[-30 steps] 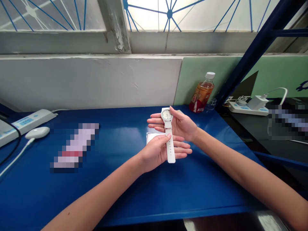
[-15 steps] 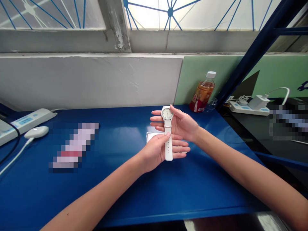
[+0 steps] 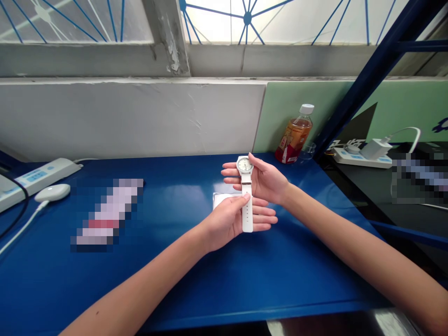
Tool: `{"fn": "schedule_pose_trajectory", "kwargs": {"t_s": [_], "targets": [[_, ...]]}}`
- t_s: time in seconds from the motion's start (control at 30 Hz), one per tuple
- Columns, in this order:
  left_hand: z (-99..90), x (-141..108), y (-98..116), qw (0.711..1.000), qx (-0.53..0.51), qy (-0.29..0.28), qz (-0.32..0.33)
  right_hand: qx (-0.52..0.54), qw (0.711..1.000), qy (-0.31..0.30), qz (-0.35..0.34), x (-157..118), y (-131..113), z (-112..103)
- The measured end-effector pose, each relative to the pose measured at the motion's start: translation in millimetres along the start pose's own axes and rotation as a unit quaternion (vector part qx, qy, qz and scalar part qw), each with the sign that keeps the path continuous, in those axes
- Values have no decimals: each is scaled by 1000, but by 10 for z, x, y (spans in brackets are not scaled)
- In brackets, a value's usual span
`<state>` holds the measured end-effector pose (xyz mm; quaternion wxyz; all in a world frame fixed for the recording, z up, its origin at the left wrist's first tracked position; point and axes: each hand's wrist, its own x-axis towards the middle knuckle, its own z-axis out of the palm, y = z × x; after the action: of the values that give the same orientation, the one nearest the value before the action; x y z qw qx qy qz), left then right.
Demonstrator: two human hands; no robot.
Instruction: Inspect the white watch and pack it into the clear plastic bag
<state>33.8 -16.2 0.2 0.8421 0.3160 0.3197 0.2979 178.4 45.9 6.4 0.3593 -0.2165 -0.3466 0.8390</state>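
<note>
A white wristwatch (image 3: 247,205) with a round pale dial lies stretched out across both hands, dial end away from me. Palm up, my left hand (image 3: 226,219) pinches the long strap under its thumb, the other fingers extended beneath it. My right hand (image 3: 264,179) supports the dial end on its fingers, with the thumb at the edge of the case. Behind my left hand, a flat white object (image 3: 220,198) on the blue desk (image 3: 168,280) is mostly hidden.
A pixelated flat object (image 3: 112,210) lies on the left of the desk. Beyond it are a white power strip (image 3: 49,175) and a white oval device (image 3: 52,192) on a cable. A drink bottle (image 3: 294,135) stands at the back right, by a blue metal post (image 3: 360,88).
The watch has shifted slightly to the right and its dial has tilted a little. Both hands keep their grip on it, with small finger movements.
</note>
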Motion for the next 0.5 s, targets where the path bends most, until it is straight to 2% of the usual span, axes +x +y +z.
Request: {"fn": "schedule_pose_trajectory", "kwargs": {"t_s": [0.27, 0.5], "targets": [[-4, -19, 4, 1000, 3, 7, 3, 2, 1000, -18, -21, -4, 9, 17], [-34, -9, -11, 1000, 10, -3, 5, -3, 999, -30, -12, -29, -15, 57]]}}
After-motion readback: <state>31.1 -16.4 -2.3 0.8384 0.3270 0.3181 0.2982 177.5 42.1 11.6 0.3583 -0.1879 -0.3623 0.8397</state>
